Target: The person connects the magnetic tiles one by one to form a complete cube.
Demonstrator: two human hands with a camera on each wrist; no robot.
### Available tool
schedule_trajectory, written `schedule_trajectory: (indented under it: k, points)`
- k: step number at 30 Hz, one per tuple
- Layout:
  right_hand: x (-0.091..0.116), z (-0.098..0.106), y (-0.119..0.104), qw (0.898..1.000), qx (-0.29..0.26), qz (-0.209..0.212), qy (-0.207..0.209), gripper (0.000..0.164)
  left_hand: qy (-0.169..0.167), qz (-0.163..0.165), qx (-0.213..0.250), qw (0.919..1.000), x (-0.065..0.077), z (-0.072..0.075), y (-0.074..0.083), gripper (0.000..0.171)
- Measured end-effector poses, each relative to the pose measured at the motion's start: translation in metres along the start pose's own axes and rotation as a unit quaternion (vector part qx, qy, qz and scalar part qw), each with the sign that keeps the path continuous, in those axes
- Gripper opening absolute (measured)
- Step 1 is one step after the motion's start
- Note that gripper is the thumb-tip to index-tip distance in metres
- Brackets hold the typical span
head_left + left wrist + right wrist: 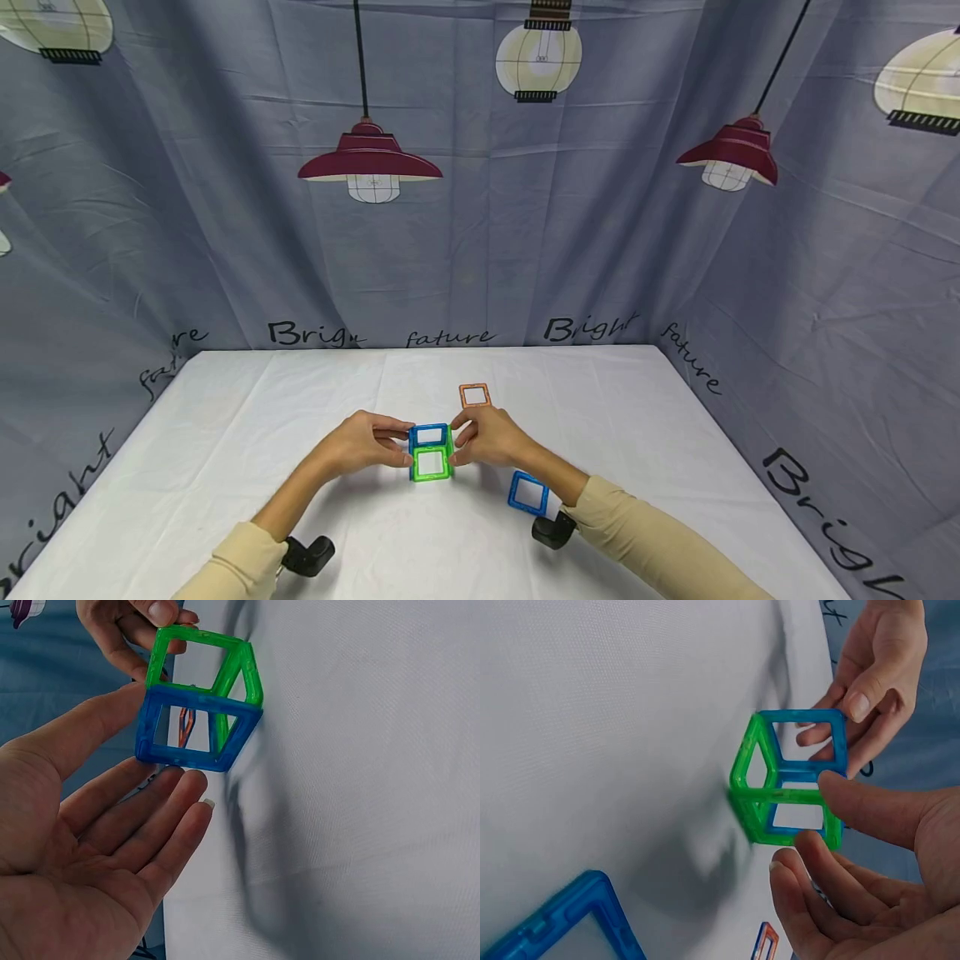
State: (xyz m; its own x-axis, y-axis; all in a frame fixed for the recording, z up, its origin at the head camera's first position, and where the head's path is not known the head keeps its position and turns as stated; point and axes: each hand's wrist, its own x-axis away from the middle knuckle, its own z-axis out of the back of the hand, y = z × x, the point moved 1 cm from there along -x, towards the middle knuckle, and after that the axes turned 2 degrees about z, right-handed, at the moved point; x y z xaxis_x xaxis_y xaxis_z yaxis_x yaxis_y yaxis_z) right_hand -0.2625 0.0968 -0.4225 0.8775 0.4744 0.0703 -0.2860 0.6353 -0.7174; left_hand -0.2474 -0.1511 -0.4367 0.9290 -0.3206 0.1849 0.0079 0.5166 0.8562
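Between both hands is a box of blue and green magnetic tiles [431, 477], square frames with open centres joined at their edges. My left hand [367, 442] holds its left side, a blue tile [187, 759], with the thumb at one edge and the fingers, nearly straight, at the opposite edge. On the right side, my right hand [487, 437] pinches a green tile [780, 796] between thumb and fingertips. I cannot tell whether every face of the box has a tile.
A loose blue tile [527, 508] lies on the white table under the right forearm. Behind the right hand is an orange tile [473, 387]. Printed grey-blue curtains [465, 250] stand around the back and sides of the table.
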Motion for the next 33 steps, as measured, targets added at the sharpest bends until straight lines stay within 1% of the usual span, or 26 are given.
schedule_trajectory:
  k: [2, 5, 7, 10, 13, 16, 20, 22, 23, 25, 27, 30, 33]
  points:
    - [0.000, 0.002, 0.000, 1.000, 0.006, 0.000, -0.002, 0.048, -0.002, -0.006, -0.002, 1.0000, 0.000, 0.001, 0.001, 0.056]
    - [-0.001, 0.005, 0.000, 1.000, 0.019, 0.002, 0.003, 0.036, -0.003, -0.020, 0.002, 0.9998, 0.000, 0.003, 0.001, 0.046]
    - [-0.002, 0.007, 0.001, 1.000, 0.022, 0.003, 0.010, 0.026, -0.007, -0.031, 0.010, 0.9994, 0.001, 0.004, 0.002, 0.040]
    - [-0.006, 0.008, 0.003, 1.000, 0.014, 0.002, 0.027, 0.017, -0.012, -0.036, 0.025, 0.9990, 0.002, 0.004, 0.003, 0.032]
    - [-0.011, 0.008, 0.006, 0.999, 0.005, 0.001, 0.047, 0.013, -0.015, -0.033, 0.043, 0.9984, 0.003, 0.003, 0.004, 0.027]
    - [-0.017, 0.007, 0.006, 0.997, 0.002, -0.003, 0.071, 0.010, -0.014, -0.021, 0.056, 0.9981, 0.003, 0.000, 0.004, 0.025]
    - [-0.024, 0.005, 0.005, 0.996, 0.002, -0.006, 0.093, 0.008, -0.020, -0.008, 0.061, 0.9979, 0.002, -0.006, 0.004, 0.023]
    - [-0.026, 0.004, 0.005, 0.995, 0.002, -0.004, 0.096, 0.007, -0.026, -0.005, 0.062, 0.9978, 0.002, -0.008, 0.003, 0.023]
    - [-0.028, 0.004, 0.006, 0.995, 0.001, -0.004, 0.097, 0.007, -0.022, -0.005, 0.058, 0.9981, 0.001, -0.009, 0.003, 0.023]
    - [-0.029, 0.003, 0.006, 0.995, 0.001, -0.002, 0.097, 0.007, -0.010, -0.003, 0.052, 0.9986, 0.000, -0.010, 0.004, 0.023]
    - [-0.030, 0.003, 0.006, 0.995, 0.000, 0.000, 0.097, 0.007, 0.012, 0.002, 0.043, 0.9990, -0.001, -0.010, 0.005, 0.029]
    - [-0.031, 0.003, 0.005, 0.995, 0.001, 0.001, 0.096, 0.007, 0.038, 0.000, 0.036, 0.9986, -0.003, -0.010, 0.008, 0.047]
    - [-0.031, 0.003, 0.004, 0.996, 0.000, 0.004, 0.095, 0.008, 0.047, -0.010, 0.026, 0.9985, -0.004, -0.011, 0.009, 0.059]
